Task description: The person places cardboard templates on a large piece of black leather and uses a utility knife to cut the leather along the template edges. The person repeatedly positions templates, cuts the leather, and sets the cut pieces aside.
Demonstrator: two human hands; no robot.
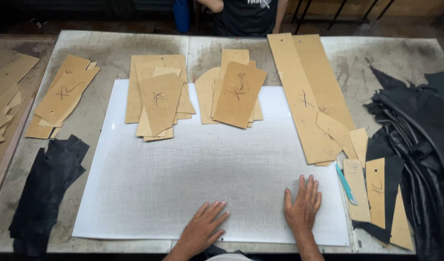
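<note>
My left hand [202, 227] lies flat, fingers spread, on the near edge of a large white cutting board [183, 179]. My right hand [303, 205] rests palm down on the same board, a little further right, fingers apart. Neither hand holds anything. A teal knife [346, 183] lies just right of my right hand, at the board's edge.
Stacks of brown cardboard patterns [159, 99] [236, 92] [62, 94] lie along the board's far side, and long patterns [304, 96] to the right. Black leather pieces [48, 193] sit at left, a black leather pile [415, 140] at right. A person in a dark shirt [246, 17] stands across the metal table [106, 48].
</note>
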